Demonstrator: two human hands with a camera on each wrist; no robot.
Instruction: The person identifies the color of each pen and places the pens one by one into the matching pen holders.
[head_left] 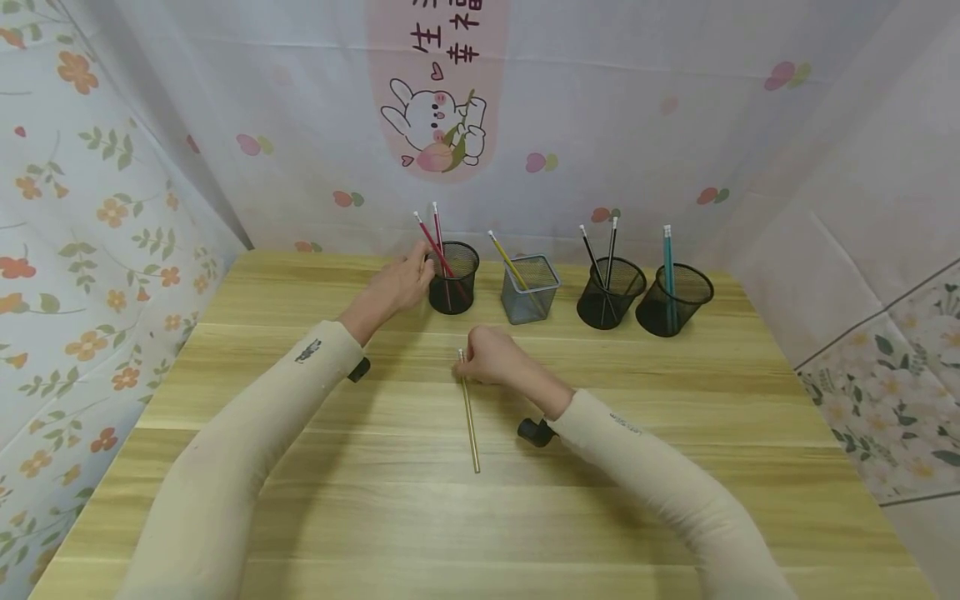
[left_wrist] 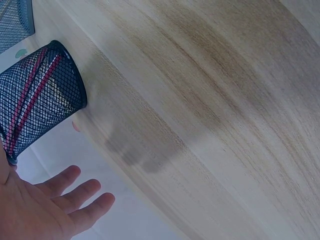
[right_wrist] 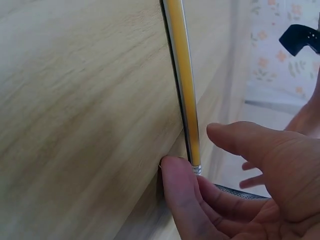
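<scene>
My left hand (head_left: 405,279) is at the left side of a round black mesh pen cup (head_left: 452,296) that holds red pencils (head_left: 429,233). In the left wrist view three fingers (left_wrist: 82,197) reach out loosely below the cup's rim; thumb and index are mostly out of that view. A gold-yellow pencil (head_left: 470,421) lies on the table. My right hand (head_left: 495,357) is over its eraser end. In the right wrist view the thumb (right_wrist: 235,135) stands apart from the pencil on one side, while a fingertip (right_wrist: 177,172) reaches the tabletop at the other side.
Right of the red pencils' cup stands a square grey mesh cup (head_left: 529,304) with a yellow pencil. Farther right are a black round cup (head_left: 600,312) with black pencils and another (head_left: 686,308) with teal pencils. A printed curtain (head_left: 600,108) hangs behind the wooden table (head_left: 375,517).
</scene>
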